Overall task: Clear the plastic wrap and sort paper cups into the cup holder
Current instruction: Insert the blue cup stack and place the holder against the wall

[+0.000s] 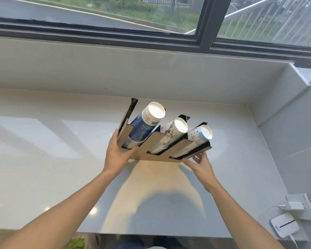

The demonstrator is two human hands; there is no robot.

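Observation:
A wooden cup holder [155, 141] with black inner walls stands on the white counter [43, 159], its three slots slanting up and away. The left slot holds a stack of blue cups [144, 128], the middle slot a stack of white sketch-printed cups [171, 133], and the right slot a stack of white and light-blue cups [198, 136]. My left hand [118, 154] grips the holder's front left corner. My right hand [202, 165] has its fingers spread, the fingertips touching the holder's front right corner. No plastic wrap is in view.
A low wall and dark-framed window [203, 24] rise behind the counter. A side wall closes off the right. At the lower right sit a wall socket with a white plug [294, 206] and a small white device [285, 226] with a cable.

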